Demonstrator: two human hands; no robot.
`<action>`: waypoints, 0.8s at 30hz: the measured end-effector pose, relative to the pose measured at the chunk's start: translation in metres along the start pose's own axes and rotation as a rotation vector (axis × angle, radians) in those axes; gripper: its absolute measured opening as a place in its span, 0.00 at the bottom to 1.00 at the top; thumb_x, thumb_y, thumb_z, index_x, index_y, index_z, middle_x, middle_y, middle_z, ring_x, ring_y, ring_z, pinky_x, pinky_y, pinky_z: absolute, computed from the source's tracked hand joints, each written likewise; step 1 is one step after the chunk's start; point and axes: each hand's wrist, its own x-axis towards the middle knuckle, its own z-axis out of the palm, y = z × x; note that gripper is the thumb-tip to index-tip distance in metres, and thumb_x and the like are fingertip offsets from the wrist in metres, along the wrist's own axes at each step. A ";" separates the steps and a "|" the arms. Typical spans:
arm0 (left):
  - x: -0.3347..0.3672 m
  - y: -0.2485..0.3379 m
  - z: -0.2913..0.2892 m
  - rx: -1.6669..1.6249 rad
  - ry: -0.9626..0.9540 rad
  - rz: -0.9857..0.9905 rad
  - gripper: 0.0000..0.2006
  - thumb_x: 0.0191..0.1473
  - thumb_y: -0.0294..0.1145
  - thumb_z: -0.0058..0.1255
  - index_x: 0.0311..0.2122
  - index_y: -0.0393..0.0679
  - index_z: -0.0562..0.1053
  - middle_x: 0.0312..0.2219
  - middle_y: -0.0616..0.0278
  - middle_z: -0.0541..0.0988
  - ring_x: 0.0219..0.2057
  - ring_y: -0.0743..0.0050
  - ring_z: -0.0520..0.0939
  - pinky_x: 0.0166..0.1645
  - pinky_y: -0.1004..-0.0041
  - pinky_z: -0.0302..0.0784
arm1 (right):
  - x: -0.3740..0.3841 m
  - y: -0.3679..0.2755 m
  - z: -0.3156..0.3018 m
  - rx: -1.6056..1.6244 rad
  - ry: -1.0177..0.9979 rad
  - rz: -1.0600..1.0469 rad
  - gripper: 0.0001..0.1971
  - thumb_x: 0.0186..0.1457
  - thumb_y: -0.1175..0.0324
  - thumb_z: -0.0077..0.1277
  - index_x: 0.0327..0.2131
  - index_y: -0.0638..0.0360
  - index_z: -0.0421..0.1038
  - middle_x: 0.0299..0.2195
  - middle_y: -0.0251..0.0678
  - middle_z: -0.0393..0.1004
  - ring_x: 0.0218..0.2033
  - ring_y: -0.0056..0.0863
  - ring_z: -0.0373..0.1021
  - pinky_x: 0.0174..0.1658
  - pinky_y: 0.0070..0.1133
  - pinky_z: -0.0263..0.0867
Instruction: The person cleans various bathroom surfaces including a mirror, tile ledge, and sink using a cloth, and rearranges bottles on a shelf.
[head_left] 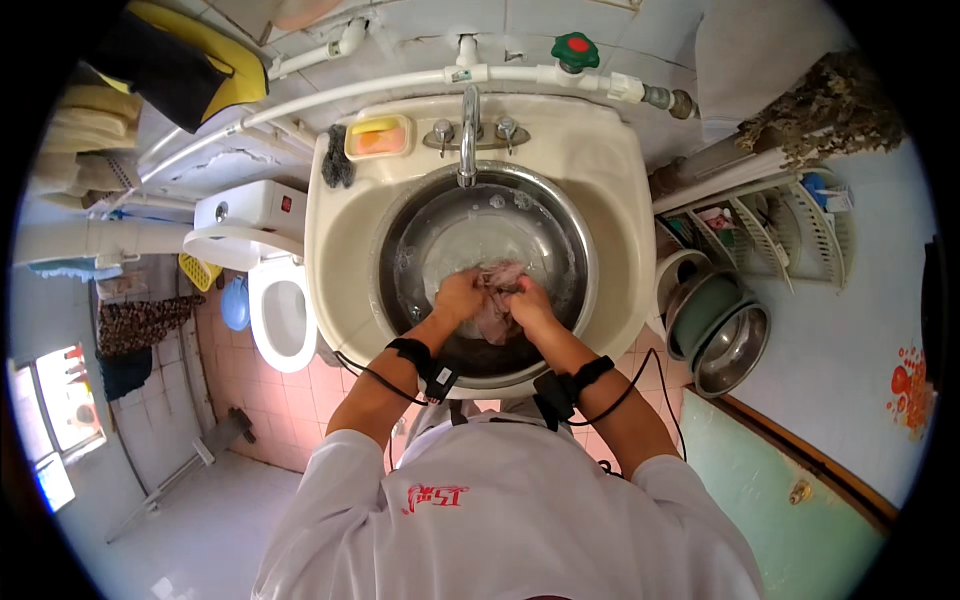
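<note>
Both hands are down in the water, gripping the same wet bundle: my left hand point(458, 297) is closed around the left side of a pinkish-grey cloth point(497, 300), and my right hand point(528, 305) is bunched tight on its right side, knuckles nearly touching the left ones. That cloth sits partly under soapy water in a big steel basin point(575, 240), which rests inside the cream sink point(610, 170) and fills most of it. Each of my wrists carries a black strap with a small box, and thin black cables run from them back toward my white shirt point(500, 500). Straight ahead of my hands the chrome tap point(468, 135) reaches out over the far rim of the basin, with a knob on either side. On the sink's back left corner lies a yellow soap dish point(379, 137) with an orange bar in it, and just beside it a dark scrubber point(337, 160). To my left stands a white toilet point(282, 312) on pink floor tiles. To my right two empty metal bowls point(722, 335) are stacked near the wall, below a white rack.
</note>
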 end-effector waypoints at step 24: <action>-0.012 0.163 0.038 -0.540 0.316 -0.159 0.21 0.76 0.47 0.67 0.39 0.36 0.89 0.26 0.63 0.85 0.31 0.78 0.82 0.37 0.63 0.80 | 0.059 -0.012 -0.050 0.899 -0.482 0.130 0.21 0.80 0.42 0.61 0.58 0.47 0.83 0.54 0.33 0.87 0.53 0.35 0.84 0.52 0.35 0.80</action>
